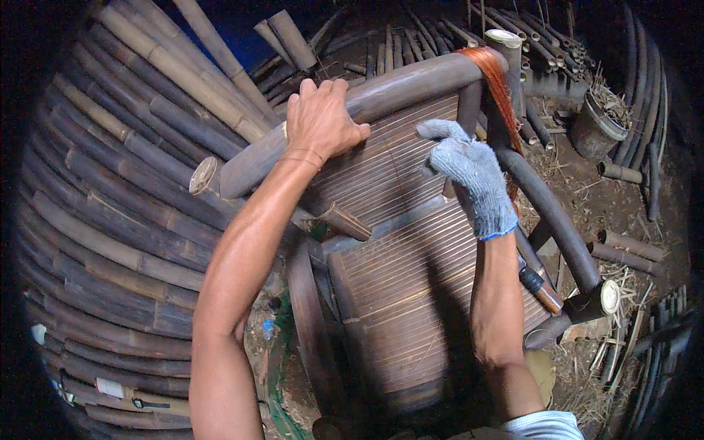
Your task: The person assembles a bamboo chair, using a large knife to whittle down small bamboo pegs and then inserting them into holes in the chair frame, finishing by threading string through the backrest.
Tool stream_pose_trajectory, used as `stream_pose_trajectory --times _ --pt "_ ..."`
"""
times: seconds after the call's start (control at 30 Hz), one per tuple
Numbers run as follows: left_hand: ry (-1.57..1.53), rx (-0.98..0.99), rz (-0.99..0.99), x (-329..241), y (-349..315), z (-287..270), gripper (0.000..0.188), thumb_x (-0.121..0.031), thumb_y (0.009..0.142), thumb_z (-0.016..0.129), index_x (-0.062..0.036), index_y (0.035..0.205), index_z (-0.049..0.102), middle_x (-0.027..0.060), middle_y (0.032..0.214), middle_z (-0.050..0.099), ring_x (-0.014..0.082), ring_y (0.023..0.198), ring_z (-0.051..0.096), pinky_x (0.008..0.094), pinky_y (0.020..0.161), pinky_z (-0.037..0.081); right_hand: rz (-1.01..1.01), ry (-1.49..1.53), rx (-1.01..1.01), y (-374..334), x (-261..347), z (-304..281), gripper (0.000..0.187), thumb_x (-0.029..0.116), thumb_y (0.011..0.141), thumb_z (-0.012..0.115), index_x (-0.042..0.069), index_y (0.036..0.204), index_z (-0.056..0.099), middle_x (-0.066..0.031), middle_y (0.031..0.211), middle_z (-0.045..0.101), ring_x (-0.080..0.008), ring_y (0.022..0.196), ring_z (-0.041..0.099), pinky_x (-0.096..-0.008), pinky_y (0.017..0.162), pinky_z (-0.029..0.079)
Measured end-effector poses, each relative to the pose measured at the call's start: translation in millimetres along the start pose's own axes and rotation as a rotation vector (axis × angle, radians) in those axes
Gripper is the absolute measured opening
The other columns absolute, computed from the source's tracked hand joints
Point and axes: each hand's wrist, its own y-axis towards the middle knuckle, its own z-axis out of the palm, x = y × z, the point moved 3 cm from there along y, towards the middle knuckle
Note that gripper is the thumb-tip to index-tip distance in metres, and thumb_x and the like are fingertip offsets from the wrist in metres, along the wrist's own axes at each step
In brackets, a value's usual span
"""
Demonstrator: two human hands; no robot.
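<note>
A dark bamboo chair stands before me, with a slatted back point(392, 165) and a slatted seat point(396, 293). My bare left hand point(319, 117) lies over the thick bamboo top rail point(411, 81), its fingers bent round the far side and its thumb on the near side. My right hand point(469, 172), in a grey-blue knit glove, hovers in front of the slatted back. Its fingers are curled, one stretched more to the left; whatever lies inside them is hidden. A bundle of orange-brown strands point(497, 92) is draped over the rail's right end and hangs down.
Stacked bamboo poles point(125, 242) fill the left side. A bucket of shavings point(605, 121) stands at the far right, near more cut poles point(543, 44). Bamboo scraps point(623, 253) and shavings litter the ground. A curved armrest point(554, 213) juts out on the right.
</note>
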Motion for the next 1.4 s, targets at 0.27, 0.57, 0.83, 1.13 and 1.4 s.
stream_pose_trajectory --times 0.27,0.57,0.83,1.13,1.4 --pt "0.002 0.026 -0.026 5 -3 1 0.066 -0.044 0.062 0.079 -0.0055 0.112 0.065 0.0125 0.112 0.067 0.0333 0.102 0.058 0.0442 0.088 0.049 -0.061 -0.718 -0.12 -18 72 -33 0.031 0.022 0.103 0.046 0.002 0.108 0.069 -0.0105 0.093 0.069 -0.0183 0.092 0.065 -0.0331 0.085 0.051" --pt "-0.03 -0.032 0.001 2 -3 1 0.067 -0.046 0.061 0.08 -0.0062 0.113 0.065 0.0109 0.11 0.067 0.0322 0.104 0.057 0.0447 0.09 0.048 -0.036 0.901 0.052 5 44 -20 0.042 0.038 0.104 0.042 0.006 0.116 0.066 -0.0136 0.108 0.072 -0.0042 0.041 0.032 -0.0238 0.046 0.04" --pt "0.011 0.055 -0.058 9 -8 -2 0.066 -0.046 0.061 0.079 -0.0073 0.113 0.065 0.0104 0.111 0.067 0.0316 0.104 0.056 0.0444 0.091 0.048 0.095 -1.139 0.414 -7 -2 25 0.046 0.04 0.1 0.046 0.002 0.09 0.068 -0.0248 0.089 0.066 -0.0398 0.09 0.064 -0.048 0.079 0.051" --pt "-0.022 -0.074 0.03 6 -8 1 0.066 -0.047 0.062 0.079 -0.0089 0.114 0.065 0.0101 0.111 0.066 0.0325 0.102 0.056 0.0443 0.088 0.049 -0.1 -1.175 0.365 12 -16 -35 0.039 0.026 0.099 0.041 0.004 0.078 0.064 -0.0213 0.078 0.065 -0.0416 0.074 0.064 -0.0521 0.067 0.05" --pt "0.134 0.041 0.204 11 -11 -28 0.053 -0.04 0.07 0.078 -0.0084 0.112 0.067 0.0133 0.107 0.067 0.0326 0.104 0.059 0.0443 0.084 0.055 0.034 -1.162 0.072 -16 -14 -24 0.04 0.033 0.1 0.043 0.003 0.094 0.068 -0.0242 0.089 0.067 -0.0429 0.091 0.065 -0.0508 0.081 0.051"
